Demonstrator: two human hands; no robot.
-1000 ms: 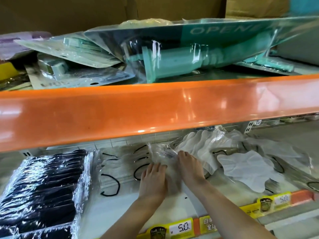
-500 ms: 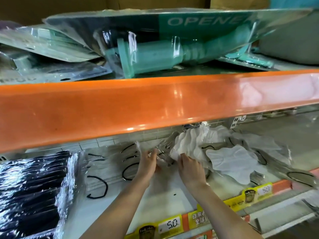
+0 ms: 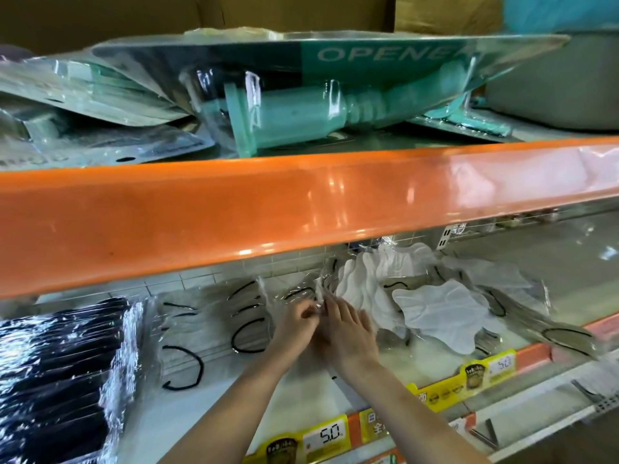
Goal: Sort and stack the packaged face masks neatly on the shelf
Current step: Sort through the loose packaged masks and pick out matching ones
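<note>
On the lower shelf (image 3: 217, 410) lie clear packets of face masks. A stack of black mask packets (image 3: 57, 373) sits at the left. Flat clear packets with black ear loops (image 3: 214, 316) lie in the middle. White mask packets (image 3: 435, 313) are piled loosely at the right. My left hand (image 3: 294, 324) and my right hand (image 3: 348, 333) meet at the shelf's middle. The left hand's fingers pinch the crinkled edge of a clear mask packet (image 3: 320, 289). The right hand lies flat beside it, fingers straight against the packets.
A wide orange shelf beam (image 3: 301, 202) hangs just above the hands. On the upper shelf lie green blister-packed openers (image 3: 301, 105). Yellow price tags (image 3: 321, 437) run along the lower shelf's front edge. Brown cardboard boxes stand at the top back.
Both hands have moved together toward the middle; the left hand has closed its fingers on a clear packet's edge. The camera has shifted slightly.
</note>
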